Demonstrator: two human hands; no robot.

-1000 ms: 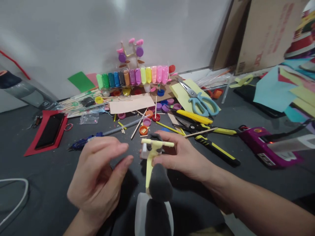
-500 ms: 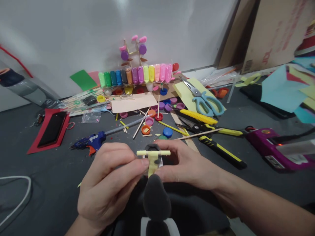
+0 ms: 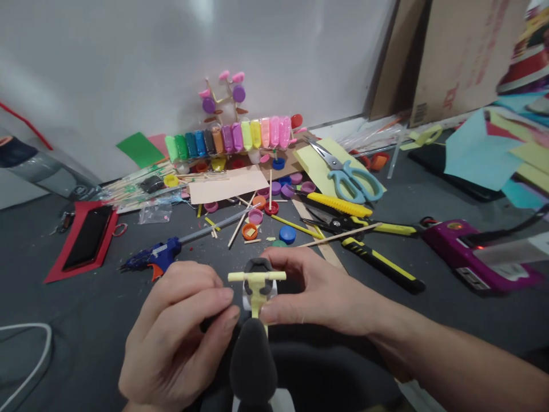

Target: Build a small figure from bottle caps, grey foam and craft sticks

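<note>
A small model motorbike with a pale yellow handlebar (image 3: 257, 276), a dark grey teardrop-shaped seat (image 3: 254, 360) and white parts at front and rear is in front of me. My right hand (image 3: 315, 292) grips its front from the right, the thumb pressed on the yellow body strip (image 3: 258, 297) just below the handlebar. Dark grey pieces sit on both sides of that strip. To the left of the model is my left hand (image 3: 184, 326), fingers curled and a small gap between thumb and forefinger; I see nothing in it.
A blue glue gun (image 3: 156, 254) lies at left, near a phone (image 3: 88, 237) on red paper. Behind are bottle caps, sticks and coloured clay packs (image 3: 231, 137). To the right lie blue scissors (image 3: 355, 177), a yellow cutter (image 3: 338, 204), pliers (image 3: 381, 263) and a purple power strip (image 3: 476, 257).
My left hand has come away from the model's yellow strip and moved down and left. The model has shifted slightly left in view, still in my right hand.
</note>
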